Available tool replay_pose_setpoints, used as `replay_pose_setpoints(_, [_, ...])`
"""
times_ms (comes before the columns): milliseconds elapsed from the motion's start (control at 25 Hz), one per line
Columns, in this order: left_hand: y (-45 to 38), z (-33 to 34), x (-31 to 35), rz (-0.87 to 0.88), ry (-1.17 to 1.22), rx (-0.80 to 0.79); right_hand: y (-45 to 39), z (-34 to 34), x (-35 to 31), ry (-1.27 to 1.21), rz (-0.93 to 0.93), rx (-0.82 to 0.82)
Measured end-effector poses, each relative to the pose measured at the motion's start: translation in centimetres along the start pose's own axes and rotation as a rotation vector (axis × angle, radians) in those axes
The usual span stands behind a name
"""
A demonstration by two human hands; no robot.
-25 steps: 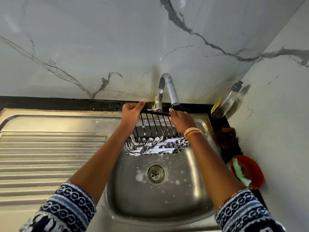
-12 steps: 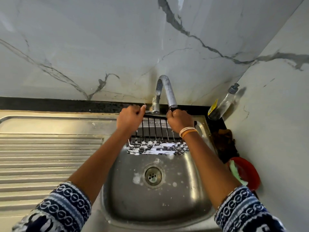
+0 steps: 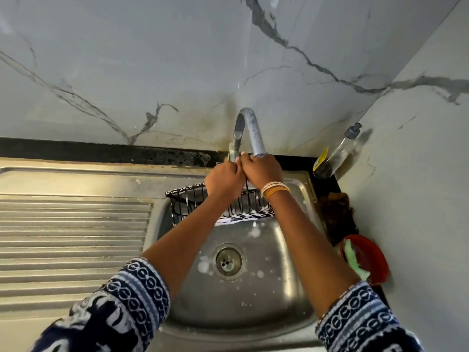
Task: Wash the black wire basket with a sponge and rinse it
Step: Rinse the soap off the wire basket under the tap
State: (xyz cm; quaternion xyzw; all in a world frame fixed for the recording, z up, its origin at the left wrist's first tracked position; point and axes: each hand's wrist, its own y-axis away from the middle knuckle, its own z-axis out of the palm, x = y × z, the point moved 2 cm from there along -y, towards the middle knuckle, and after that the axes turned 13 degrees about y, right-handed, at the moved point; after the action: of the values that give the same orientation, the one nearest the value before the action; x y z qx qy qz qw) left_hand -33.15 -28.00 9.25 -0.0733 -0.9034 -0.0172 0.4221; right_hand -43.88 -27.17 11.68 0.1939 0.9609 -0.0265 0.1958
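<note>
The black wire basket [image 3: 185, 207] stands at the back of the steel sink [image 3: 286, 252], with white foam on its bottom. Both of my hands meet above its back rim, at the foot of the tap [image 3: 250, 130]. My left hand [image 3: 224, 180] has its fingers curled at the tap's small lever, whose tip shows to its left. My right hand [image 3: 262, 171] is curled over the basket's back rim, and a black wire shows just under it. No water runs from the spout. A green sponge [image 3: 355, 260] lies in a red bowl [image 3: 373, 262] on the right.
A ribbed steel draining board [image 3: 73, 237] stretches to the left of the sink. A clear soap pump bottle [image 3: 335, 153] leans in the back right corner, with a dark brown scrubber [image 3: 335, 212] in front of it. Marble walls close the back and the right side.
My hands moved from the basket's two back corners to meet at the tap's foot. The basket shifted left and sits lower against the back of the sink.
</note>
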Motion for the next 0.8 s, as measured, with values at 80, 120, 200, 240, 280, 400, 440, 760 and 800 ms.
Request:
replay_pose_setpoints(80, [-0.4, -0.1, -0.7, -0.071, 0.166, 0.003, 0.0, 0.4, 0.5, -0.383, 0.112, -0.051])
replay_pose_setpoints(120, [-0.5, -0.1, -1.4, -0.098, 0.234, 0.000, 0.1, 0.6, 1.0, -0.456, 0.142, -0.067])
replay_pose_setpoints(200, [-0.4, 0.2, -1.5, -0.101, 0.312, -0.019, 0.0, 1.3, 1.0, -0.407, 0.151, -0.088])
replay_pose_setpoints(240, [-0.3, 0.3, -0.8, -0.081, 0.351, -0.017, 0.2, 1.7, 0.3, -0.356, 0.133, -0.106])
replay_pose_setpoints(280, [-0.2, 0.3, 0.0, -0.063, 0.410, -0.007, 0.3, 1.8, -0.2, -0.295, 0.110, -0.114])
replay_pose_setpoints(400, [-0.5, -0.9, 0.3, -0.174, 0.659, 0.049, 0.3, 1.8, 0.9, -0.174, 0.006, -0.120])
replay_pose_setpoints(440, [-0.5, -1.3, -0.2, -0.263, 0.749, 0.070, 0.4, 1.7, 1.9, -0.114, 0.001, -0.132])
replay_pose_setpoints(760, [-1.9, -2.1, -1.7, -0.436, 0.966, 0.221, 2.1, 2.9, -1.7, 0.214, -0.432, 0.073])
replay_pose_setpoints(800, [-2.2, -2.4, -1.9, -0.449, 0.984, 0.240, 1.9, 3.0, -0.3, 0.269, -0.426, 0.051])
